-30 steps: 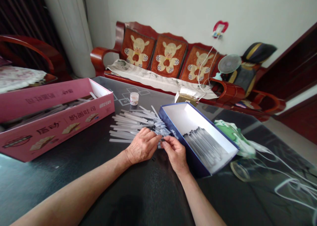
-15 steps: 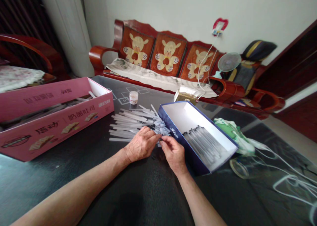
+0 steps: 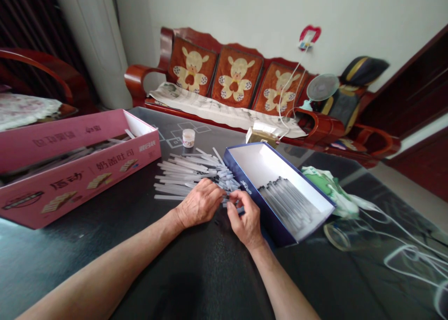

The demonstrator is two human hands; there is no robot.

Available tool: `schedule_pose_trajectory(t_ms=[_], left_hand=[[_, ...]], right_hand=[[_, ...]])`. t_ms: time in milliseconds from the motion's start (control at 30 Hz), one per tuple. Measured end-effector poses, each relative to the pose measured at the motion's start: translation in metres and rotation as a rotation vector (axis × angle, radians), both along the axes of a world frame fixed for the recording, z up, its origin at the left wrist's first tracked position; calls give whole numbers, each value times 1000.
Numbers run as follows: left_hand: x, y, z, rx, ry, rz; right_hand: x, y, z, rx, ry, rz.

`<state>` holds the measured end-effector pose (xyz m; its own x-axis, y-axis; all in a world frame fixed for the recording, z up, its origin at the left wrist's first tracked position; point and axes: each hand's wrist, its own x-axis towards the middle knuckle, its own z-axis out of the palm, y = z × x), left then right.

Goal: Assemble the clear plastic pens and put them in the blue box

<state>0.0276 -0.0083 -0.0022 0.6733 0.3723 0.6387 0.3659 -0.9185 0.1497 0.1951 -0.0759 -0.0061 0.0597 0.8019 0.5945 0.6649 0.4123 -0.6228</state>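
A loose pile of clear plastic tubes [image 3: 185,173] lies on the dark table [image 3: 210,273]. My left hand [image 3: 199,203] rests at the pile's near edge, fingers curled down over some tubes. My right hand [image 3: 245,217] sits just to its right, fingers pinched together on a tube end near the left fingertips. What lies between the fingers is mostly hidden. A blue box [image 3: 245,163] with a white inside stands right of my hands and holds a row of black-tipped tubes [image 3: 289,203].
A long pink carton [image 3: 87,170] with more tubes lies at the left. A small white jar [image 3: 189,138] and a tan box [image 3: 261,135] stand behind the pile. A green-white cloth [image 3: 329,189] and white cables [image 3: 402,254] lie at right. A wooden sofa [image 3: 238,81] stands beyond.
My right hand has curled inward and shifted slightly left, toward the left fingertips. The left hand has hardly moved.
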Motion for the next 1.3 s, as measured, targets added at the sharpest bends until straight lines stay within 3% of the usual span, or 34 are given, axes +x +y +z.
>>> schedule_pose_trajectory(t_ms=[1300], left_hand=[[1, -1, -1, -18, 49, -41]], right_hand=[[0, 5, -6, 14, -52, 65]])
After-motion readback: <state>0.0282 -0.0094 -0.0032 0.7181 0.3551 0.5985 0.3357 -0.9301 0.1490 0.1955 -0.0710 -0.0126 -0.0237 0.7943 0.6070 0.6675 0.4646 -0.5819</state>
